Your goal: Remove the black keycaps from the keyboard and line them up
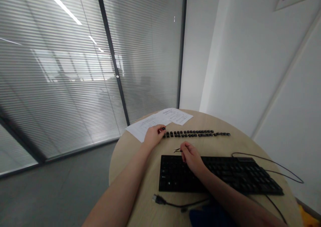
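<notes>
Round wooden counter [225,146] beside glass partition [140,63] with lowered blinds [62,86]; white walls [250,69], grey floor [50,193], reflected ceiling lights [62,6].

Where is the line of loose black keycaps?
In the head view, the line of keycaps lies on the table just beyond the keyboard, its left end at the left hand beside the papers.

An office — glass partition with blinds [62,69], keyboard [218,173], papers [160,121].

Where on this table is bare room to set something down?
Bare wood: left of keyboard to table rim, and right of keycap row. Crowded between them, where left hand pinches a keycap and right hand holds a wire tool.
</notes>
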{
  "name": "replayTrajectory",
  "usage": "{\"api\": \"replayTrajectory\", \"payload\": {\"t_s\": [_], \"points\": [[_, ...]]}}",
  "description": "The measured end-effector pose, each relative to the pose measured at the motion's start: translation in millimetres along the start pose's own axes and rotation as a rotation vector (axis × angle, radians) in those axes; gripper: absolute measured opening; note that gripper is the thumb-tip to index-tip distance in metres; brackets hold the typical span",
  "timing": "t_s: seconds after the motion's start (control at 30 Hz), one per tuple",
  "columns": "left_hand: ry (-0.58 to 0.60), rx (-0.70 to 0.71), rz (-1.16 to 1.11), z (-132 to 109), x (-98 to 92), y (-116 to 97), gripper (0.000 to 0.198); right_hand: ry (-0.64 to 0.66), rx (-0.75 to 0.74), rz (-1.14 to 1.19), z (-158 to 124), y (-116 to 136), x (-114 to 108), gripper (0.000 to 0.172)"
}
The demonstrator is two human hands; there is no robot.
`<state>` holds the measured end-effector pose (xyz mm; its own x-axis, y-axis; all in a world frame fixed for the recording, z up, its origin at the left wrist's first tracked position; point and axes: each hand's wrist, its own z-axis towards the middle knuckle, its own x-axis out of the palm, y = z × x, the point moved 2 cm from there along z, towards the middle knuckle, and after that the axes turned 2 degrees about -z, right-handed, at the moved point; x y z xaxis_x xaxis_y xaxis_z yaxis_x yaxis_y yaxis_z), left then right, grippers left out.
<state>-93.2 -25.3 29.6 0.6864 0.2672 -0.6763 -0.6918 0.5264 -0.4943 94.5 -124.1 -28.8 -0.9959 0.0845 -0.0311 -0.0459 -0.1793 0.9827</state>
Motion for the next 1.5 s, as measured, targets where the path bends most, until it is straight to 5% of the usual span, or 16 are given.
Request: {"api": "replayTrajectory", "payload": {"t_s": [0.7,1.1,1.5], "points": [[-0.057,0.034,-0.077,-1,-1.0,-5,0.028,-0.007,-0.002,-0.012,1,-4,-1,0.034],[-0.168,-0.046,-0.047,7,-16.2,17,0.026,0.009,-0.002,-0.038,-1,-2,-4,0.033],[0.008,0.042,0.054,5,10.5,26,0.028,0.008,-0.015,-0.045,-1,-1,-6,0.032]]}}
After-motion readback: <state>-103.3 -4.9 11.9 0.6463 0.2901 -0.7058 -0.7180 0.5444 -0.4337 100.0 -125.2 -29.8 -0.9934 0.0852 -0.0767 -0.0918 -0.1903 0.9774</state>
